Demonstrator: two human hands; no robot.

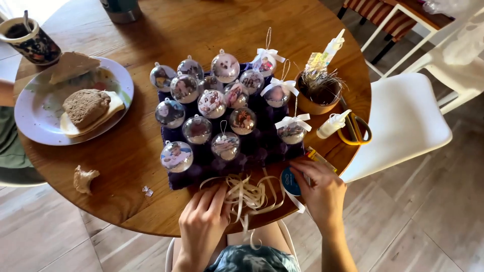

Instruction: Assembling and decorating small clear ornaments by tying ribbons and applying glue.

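- Cream ribbon lies in a loose tangle at the near edge of the round wooden table, just in front of the dark purple tray; its loops run mostly left to right between the two hands.
- Left hand rests with fingers bent, fingertips pressing into the left end of the tangle, pinching strands as far as can be seen.
- Right hand lies at the right end, fingers curled down on a blue ribbon spool, a flat white strip trailing from it toward the person.
- Both hands touch the ribbon; the left sits deeper in the loops.
- On the tray, clear round ornaments with pictures inside stand packed in rows; three at its right side wear white bows.
- Right of the tray, a brown bowl holds wispy straw-like filler, with a small glue bottle and yellow-handled scissors beside it.
- Left of the tray, a plate carries bread.
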